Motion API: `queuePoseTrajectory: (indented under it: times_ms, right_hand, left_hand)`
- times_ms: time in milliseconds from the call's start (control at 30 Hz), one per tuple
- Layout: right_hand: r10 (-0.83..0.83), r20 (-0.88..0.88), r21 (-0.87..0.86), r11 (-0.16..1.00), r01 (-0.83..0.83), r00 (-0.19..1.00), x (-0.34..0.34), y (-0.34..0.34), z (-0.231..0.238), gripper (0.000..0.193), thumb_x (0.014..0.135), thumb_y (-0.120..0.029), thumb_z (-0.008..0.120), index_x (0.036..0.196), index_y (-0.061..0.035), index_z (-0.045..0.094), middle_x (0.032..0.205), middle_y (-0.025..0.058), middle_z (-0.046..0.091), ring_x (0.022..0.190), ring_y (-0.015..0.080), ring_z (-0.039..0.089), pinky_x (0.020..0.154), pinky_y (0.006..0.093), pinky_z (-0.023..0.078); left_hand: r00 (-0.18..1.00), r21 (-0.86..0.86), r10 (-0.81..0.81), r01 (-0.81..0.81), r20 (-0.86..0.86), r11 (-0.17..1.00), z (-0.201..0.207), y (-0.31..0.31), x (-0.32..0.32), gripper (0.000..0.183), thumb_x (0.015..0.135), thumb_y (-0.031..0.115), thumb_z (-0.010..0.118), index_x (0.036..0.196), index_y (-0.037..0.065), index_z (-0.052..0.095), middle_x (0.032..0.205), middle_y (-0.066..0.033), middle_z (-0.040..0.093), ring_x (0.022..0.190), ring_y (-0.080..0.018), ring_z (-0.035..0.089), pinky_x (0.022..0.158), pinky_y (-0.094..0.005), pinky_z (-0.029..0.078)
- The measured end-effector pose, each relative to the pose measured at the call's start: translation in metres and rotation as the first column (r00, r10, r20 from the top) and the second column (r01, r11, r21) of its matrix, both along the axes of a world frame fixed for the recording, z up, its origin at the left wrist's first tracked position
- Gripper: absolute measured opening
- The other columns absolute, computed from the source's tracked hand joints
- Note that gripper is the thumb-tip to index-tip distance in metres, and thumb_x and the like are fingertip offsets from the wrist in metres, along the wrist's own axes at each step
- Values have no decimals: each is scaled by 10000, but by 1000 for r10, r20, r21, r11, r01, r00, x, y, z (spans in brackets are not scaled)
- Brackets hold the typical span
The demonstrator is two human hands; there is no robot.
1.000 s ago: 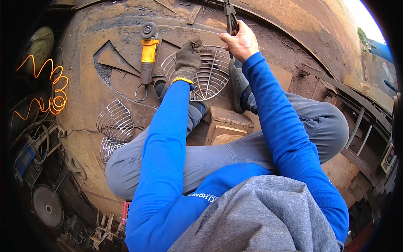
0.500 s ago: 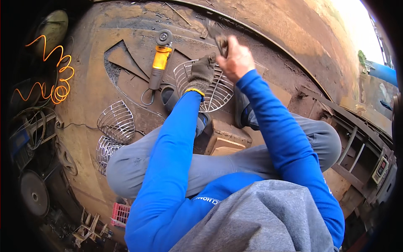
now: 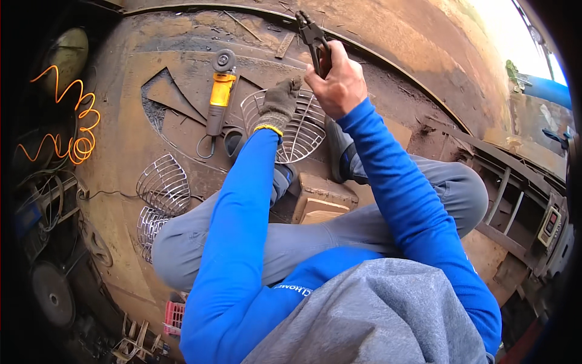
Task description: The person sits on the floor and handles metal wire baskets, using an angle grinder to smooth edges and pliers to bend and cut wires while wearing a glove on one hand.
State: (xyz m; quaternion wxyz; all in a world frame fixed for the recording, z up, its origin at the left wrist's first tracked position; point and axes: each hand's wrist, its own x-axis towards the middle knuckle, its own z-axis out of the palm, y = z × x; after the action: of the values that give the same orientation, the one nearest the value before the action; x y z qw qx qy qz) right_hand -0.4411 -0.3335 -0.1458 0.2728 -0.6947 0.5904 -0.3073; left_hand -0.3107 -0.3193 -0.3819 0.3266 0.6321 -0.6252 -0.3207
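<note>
In my bare right hand (image 3: pixel 341 82) I grip black pliers (image 3: pixel 311 35), their jaws raised toward the far side and away from the metalwork. My left hand (image 3: pixel 279 102) wears a dark work glove with a yellow-edged cuff. It is closed on the far rim of a silver wire basket (image 3: pixel 301 138), a fan-shaped piece of curved bars. The gloved fingertips are partly hidden. The basket rests between my feet, with my right hand just above its right side.
A yellow angle grinder (image 3: pixel 220 94) lies left of the basket. Two similar wire baskets (image 3: pixel 162 182) sit beside my left knee. A wooden block (image 3: pixel 324 194) stands between my legs. An orange coiled hose (image 3: pixel 85 130) is at far left, a slatted metal frame (image 3: pixel 508 200) at right.
My right hand has turned the pliers, so they now show clearly, pointing up and away from the basket. My left hand keeps its hold. The whole view has shifted slightly.
</note>
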Motion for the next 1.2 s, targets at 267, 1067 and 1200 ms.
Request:
queuePoseTrajectory:
  times_ms: [267,1067,1200]
  right_hand:
    - [87,-386,271,962,23,918,-24,9,-82,369,809,-195,695,1057,-8,494,885,265,671,854,415,681,772,483,543]
    - [-14,-148,183,982,41,989,-31,-12,-12,337,767,-197,703,1003,-13,550,858,196,691,848,377,688,784,428,543]
    - [-17,-100,157,987,33,995,-42,-7,-35,378,750,-213,712,996,-2,517,802,235,648,794,408,663,726,442,523]
  left_hand:
    - [1000,-41,-7,7,8,999,15,-19,-3,198,924,208,612,1079,99,672,978,-217,674,944,-407,650,777,-452,533]
    - [965,79,147,-133,-218,988,-37,-14,38,237,922,215,598,1129,142,687,990,-190,696,934,-351,688,775,-393,535]
    - [957,153,118,-79,-264,985,-14,-9,16,224,960,136,569,1144,85,686,969,-86,727,860,-183,688,763,-307,543]
